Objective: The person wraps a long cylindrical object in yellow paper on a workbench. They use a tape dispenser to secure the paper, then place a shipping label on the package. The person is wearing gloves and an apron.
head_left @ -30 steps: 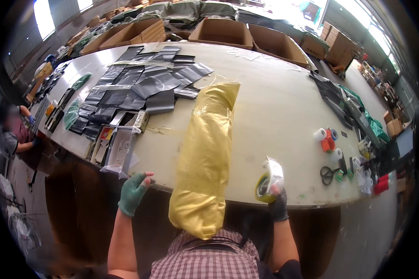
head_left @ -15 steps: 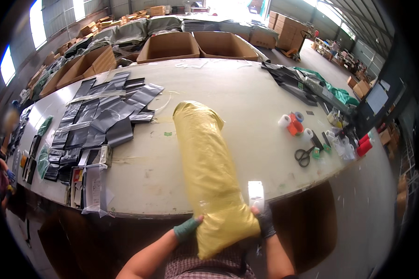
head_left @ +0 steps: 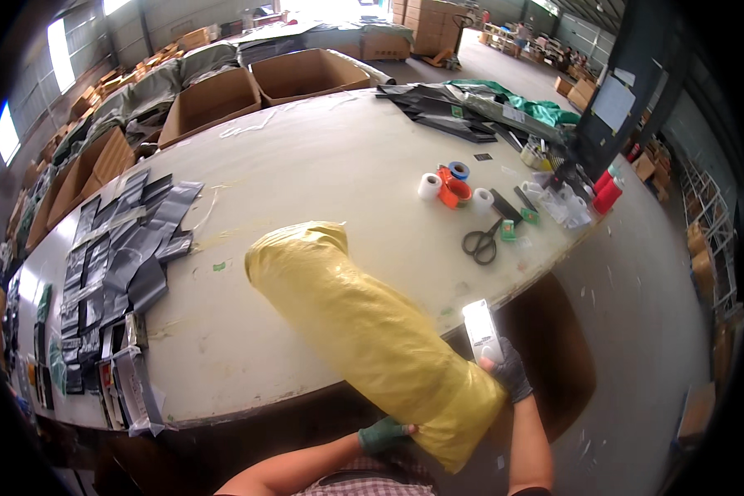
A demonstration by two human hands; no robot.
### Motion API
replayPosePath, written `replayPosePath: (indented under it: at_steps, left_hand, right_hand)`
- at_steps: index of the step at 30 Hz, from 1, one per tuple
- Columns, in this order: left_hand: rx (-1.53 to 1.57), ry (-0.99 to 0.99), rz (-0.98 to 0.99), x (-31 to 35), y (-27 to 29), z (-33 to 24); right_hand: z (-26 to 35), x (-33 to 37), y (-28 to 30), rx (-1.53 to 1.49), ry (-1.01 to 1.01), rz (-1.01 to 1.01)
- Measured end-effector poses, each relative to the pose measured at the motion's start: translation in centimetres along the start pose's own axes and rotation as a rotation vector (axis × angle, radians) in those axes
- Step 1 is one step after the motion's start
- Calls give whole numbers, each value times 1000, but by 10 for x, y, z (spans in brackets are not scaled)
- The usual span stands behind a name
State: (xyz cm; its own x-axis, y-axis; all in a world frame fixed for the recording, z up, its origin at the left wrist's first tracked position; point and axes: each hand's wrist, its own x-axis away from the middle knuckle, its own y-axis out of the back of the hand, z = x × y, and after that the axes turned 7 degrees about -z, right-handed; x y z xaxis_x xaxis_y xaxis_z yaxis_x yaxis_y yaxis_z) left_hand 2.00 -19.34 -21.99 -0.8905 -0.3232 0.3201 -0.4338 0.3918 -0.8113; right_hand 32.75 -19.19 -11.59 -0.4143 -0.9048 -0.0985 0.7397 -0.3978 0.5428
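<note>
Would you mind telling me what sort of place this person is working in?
Probably a warehouse packing station. A long yellow plastic-wrapped parcel lies on a broad pale worktable, flat grey plastic mailing bags are spread at the left, and open brown cardboard boxes line the far edge.

A warehouse packing floor, probably: open brown cardboard cartons (head_left: 306, 74) line the far side of a long pale worktable (head_left: 322, 174), stacked grey plastic mailer bags (head_left: 128, 248) at left.

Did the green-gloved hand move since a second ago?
Yes. The left hand was resting at the table edge, apart from the yellow bag; now it sits under the bag's near end, touching it.
</note>
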Motion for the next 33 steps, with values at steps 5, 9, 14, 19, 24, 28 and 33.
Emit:
replayPosePath:
  at_steps: [5, 9, 14, 19, 24, 28, 33]
  left_hand:
    - [186, 115, 21, 21, -7, -27]
    - [18, 210, 90, 32, -4, -49]
    - [-1340, 335, 455, 65, -15, -126]
    - [-532, 66, 102, 78, -36, -262]
    - [-623, 287, 302, 100, -66, -324]
    - [-883, 481, 243, 116, -79, -329]
    - [-854, 575, 230, 117, -61, -333]
  right_hand:
    - [20, -7, -20, -220, -152, -23]
    - [24, -13, -47, 148, 204, -125]
    - [54, 5, -39, 153, 192, -228]
    - [173, 71, -32, 74, 250, -182]
    - [231, 143, -122, -299, 225, 7]
    - [250, 197, -176, -413, -36, -66]
    - [269, 229, -207, 6, 287, -216]
